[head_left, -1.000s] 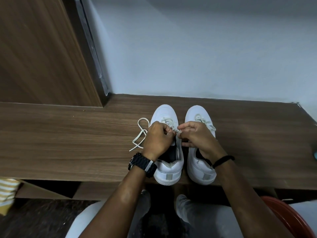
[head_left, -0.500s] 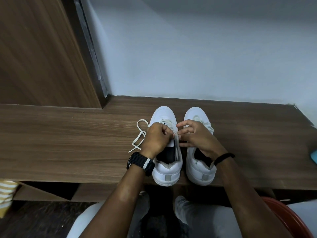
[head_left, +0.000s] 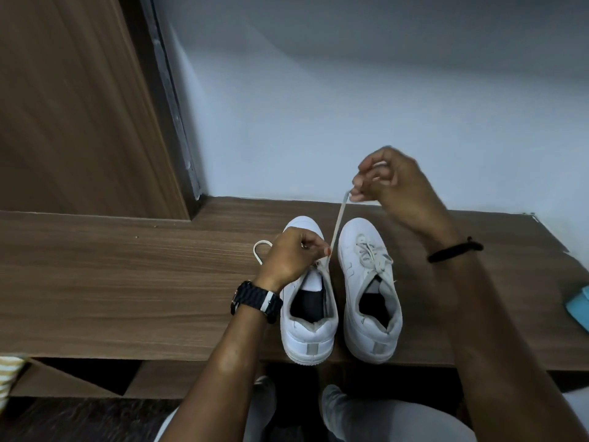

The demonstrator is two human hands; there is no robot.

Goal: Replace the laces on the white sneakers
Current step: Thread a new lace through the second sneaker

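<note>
Since the earlier frames the right hand (head_left: 395, 183) has lifted up and away from the shoes toward the far wall, drawing a flat white lace (head_left: 337, 223) taut behind it; its fingers are curled, pinching the lace end. The left hand (head_left: 291, 255) remains low on the left sneaker (head_left: 307, 333), fingers curled around the eyelet area where the lace emerges, hiding that part of the tongue. A loose loop of lace (head_left: 258, 250) shows on the wood just left of that hand.

Both white sneakers stand side by side, heels near, at the near edge of a wood-grain bench (head_left: 127, 282); their openings show dark insoles. The right sneaker (head_left: 369, 301) carries greyish laces, bunched and hard to read. A black braided watch band (head_left: 255, 303) circles the left wrist, a thin black bracelet (head_left: 454, 250) the right. A blue object (head_left: 581, 306) is cut off at the right edge.
</note>
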